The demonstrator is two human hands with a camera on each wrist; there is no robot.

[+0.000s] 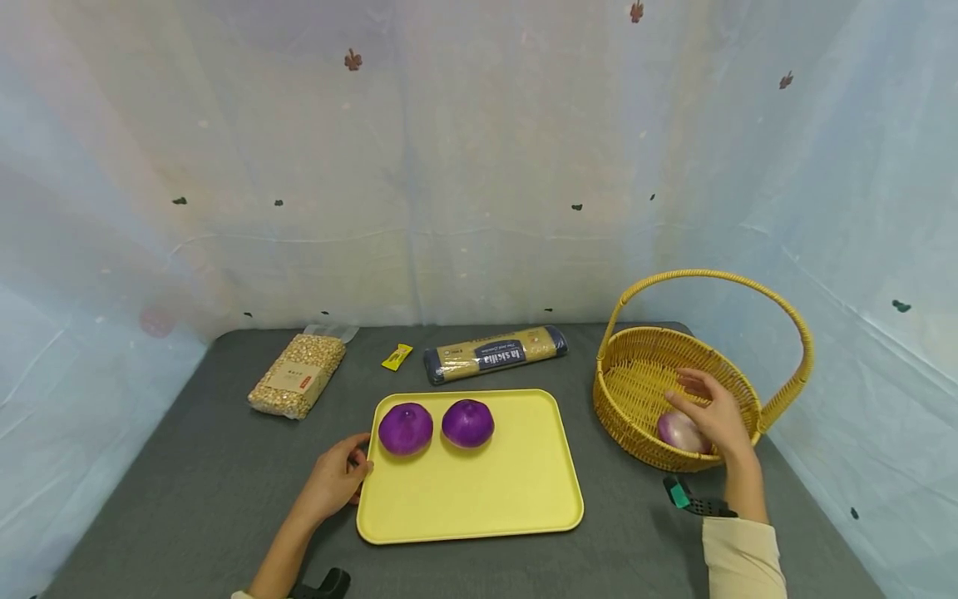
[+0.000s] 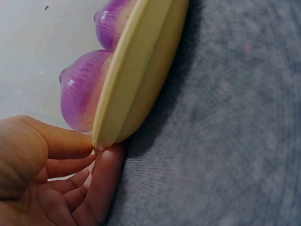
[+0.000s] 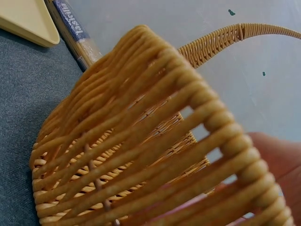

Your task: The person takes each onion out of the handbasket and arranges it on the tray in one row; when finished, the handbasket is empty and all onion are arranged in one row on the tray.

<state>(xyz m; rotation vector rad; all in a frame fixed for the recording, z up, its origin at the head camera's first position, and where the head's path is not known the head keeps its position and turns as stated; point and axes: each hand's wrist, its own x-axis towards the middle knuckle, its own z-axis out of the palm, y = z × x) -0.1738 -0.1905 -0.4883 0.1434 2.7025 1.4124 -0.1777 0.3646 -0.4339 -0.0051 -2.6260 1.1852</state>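
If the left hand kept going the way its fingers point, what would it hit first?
The left hand already touches the yellow tray at its left rim; pushing on, the nearer purple onion likely comes next.

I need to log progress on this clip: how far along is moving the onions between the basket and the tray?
Two purple onions already sit on the yellow tray. The right hand is inside the wicker basket on a third onion; the left hand touches the tray's edge. Only that onion is left.
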